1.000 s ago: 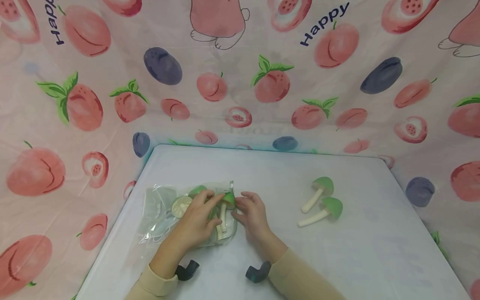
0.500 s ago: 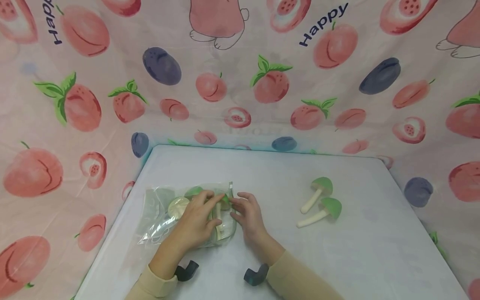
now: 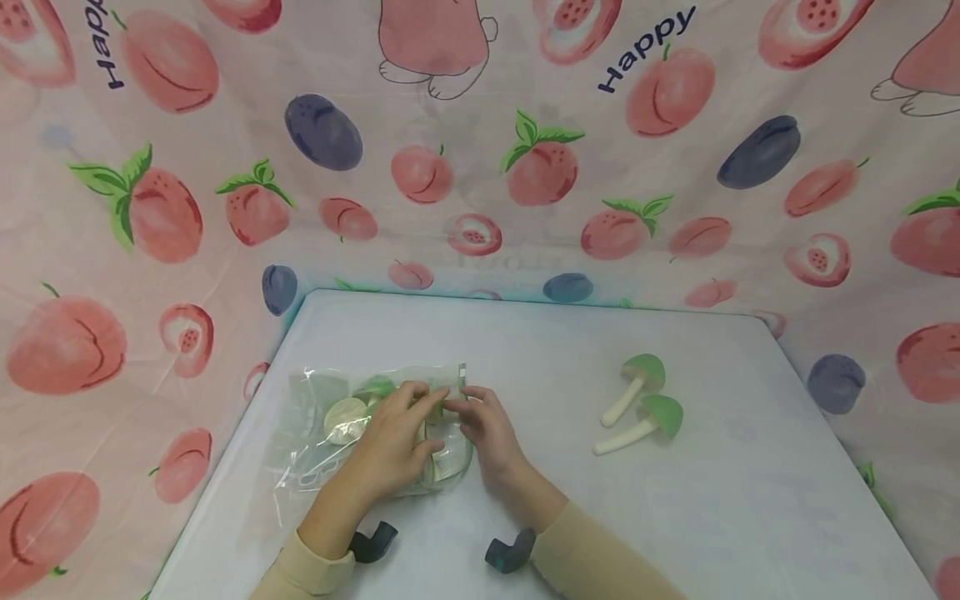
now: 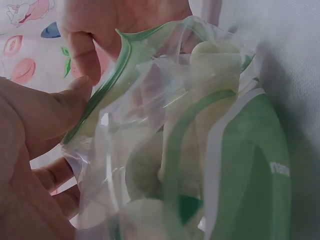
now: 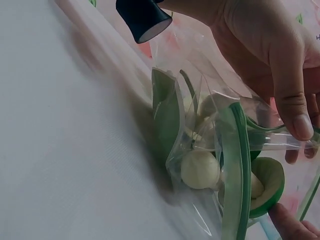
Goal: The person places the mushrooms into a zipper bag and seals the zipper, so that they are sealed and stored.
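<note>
A clear zip bag (image 3: 311, 467) with a green strip lies left of the table's middle, its mouth towards the right. Inside are several green-capped toy mushrooms (image 3: 375, 387). The left hand (image 3: 401, 433) lies over the bag; in the left wrist view its thumb (image 4: 70, 100) and fingers pinch the green zip edge (image 4: 107, 85). At the mouth, the right hand (image 3: 487, 429) reaches in with fingers extended. One of its fingertips (image 5: 292, 225) touches the cap of a mushroom (image 5: 272, 187) in the right wrist view. The bag and left hand hide part of the contents.
Two more toy mushrooms (image 3: 645, 371) with white stems lie side by side on the white table (image 3: 750, 500) to the right. Dark wrist-worn pieces (image 3: 373, 542) show at both wrists. A fruit-printed cloth (image 3: 480, 208) rises behind and beside the table.
The right hand has moved left into the bag's mouth, and the mushroom there has slid deeper inside. The mushrooms within have shifted left. The left hand has hardly moved.
</note>
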Available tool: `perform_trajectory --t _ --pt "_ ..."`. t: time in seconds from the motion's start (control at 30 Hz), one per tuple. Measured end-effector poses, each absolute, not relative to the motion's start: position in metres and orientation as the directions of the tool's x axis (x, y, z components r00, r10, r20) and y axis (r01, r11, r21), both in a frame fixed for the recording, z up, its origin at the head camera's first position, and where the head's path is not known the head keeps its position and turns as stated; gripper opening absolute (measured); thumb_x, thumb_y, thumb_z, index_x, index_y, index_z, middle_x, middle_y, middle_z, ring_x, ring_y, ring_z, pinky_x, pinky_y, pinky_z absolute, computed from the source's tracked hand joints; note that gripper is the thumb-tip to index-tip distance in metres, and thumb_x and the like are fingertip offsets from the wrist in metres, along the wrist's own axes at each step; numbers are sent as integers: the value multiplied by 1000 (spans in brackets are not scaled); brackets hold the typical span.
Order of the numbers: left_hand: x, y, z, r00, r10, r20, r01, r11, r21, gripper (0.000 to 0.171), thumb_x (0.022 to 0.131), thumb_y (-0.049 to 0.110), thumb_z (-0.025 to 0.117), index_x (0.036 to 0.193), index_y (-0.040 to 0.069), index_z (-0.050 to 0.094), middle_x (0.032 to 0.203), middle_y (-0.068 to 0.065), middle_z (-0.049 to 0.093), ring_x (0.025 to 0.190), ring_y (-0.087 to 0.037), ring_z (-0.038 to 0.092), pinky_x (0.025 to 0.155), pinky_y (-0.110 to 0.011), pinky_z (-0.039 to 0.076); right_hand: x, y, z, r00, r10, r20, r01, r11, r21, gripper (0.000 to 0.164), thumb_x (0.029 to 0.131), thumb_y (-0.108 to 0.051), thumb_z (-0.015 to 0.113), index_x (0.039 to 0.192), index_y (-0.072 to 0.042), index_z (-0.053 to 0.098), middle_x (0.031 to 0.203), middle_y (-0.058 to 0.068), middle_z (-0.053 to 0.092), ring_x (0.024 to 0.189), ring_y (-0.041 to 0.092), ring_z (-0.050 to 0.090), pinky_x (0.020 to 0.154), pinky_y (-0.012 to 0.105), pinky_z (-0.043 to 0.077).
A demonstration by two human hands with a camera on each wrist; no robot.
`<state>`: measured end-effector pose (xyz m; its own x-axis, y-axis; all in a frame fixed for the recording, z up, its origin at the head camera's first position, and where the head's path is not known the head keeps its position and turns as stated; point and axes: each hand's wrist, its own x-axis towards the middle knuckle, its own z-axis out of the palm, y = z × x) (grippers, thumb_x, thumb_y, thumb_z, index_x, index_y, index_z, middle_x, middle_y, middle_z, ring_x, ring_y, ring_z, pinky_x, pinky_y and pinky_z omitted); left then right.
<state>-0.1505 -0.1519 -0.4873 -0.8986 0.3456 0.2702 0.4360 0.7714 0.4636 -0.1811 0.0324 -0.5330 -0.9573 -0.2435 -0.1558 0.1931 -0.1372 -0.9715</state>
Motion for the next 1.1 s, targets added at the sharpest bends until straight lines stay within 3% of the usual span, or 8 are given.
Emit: perform_trajectory --t 0.23,0.4,0.53,0.63,0.73,0.87,1.1 --pt "-151 -152 -490 -897 347 272 439 769 465 74 84 13 92 152 12 61 139 -10 58 125 -29 59 108 -54 51 -180 32 -534 -954 -261 -147 187 -139 -972 48 110 -25 40 151 0 39 144 22 68 160 41 33 133 66 20" --pt "-151 -153 -491 -896 346 277 441 760 477 74 84 11 92 152 13 61 138 -10 58 122 -28 60 107 -52 53 -179 28 -535 -948 -286 -139 178 -115 -977 47 109 -22 40 150 1 43 130 27 73 159 40 37 134 64 16" --pt "-151 -154 -492 -898 344 275 438 758 483 74 85 11 91 152 13 61 140 -11 57 124 -29 60 108 -52 53 -178 26 -537 -956 -256 -141 174 -108 -979 43 108 -20 43 133 10 61 144 22 63 160 35 35 135 60 20" --pt "-151 -154 -491 -900 340 272 434 756 490 73 85 10 91 152 12 61 141 -12 57 126 -31 60 110 -53 53 -180 25 -539 -963 -232 -139 174 -139 -975 41 107 -18 44 125 13 66 147 20 56 159 33 35 134 58 24" --pt "-151 -154 -490 -904 338 263 427 755 498 73 86 10 90 153 12 60 141 -11 57 126 -31 60 110 -53 53 -180 26 -541 -965 -231 -124 164 -166 -972 41 108 -16 44 134 11 59 137 25 65 156 35 41 133 56 27" --pt "-150 -154 -489 -908 334 252 418 755 506 73 86 9 90 153 12 60 142 -11 57 126 -31 60 109 -53 53 -179 28 -541 -968 -224 -116 160 -191 -968 42 108 -14 43 144 6 50 121 20 78 148 39 52 131 55 32" --pt "-150 -154 -489 -920 323 224 393 756 524 74 87 10 89 154 14 59 144 -10 55 127 -31 59 110 -53 53 -181 34 -540 -964 -229 -134 183 -209 -961 45 108 -14 44 149 4 46 118 16 81 140 38 61 130 58 34"
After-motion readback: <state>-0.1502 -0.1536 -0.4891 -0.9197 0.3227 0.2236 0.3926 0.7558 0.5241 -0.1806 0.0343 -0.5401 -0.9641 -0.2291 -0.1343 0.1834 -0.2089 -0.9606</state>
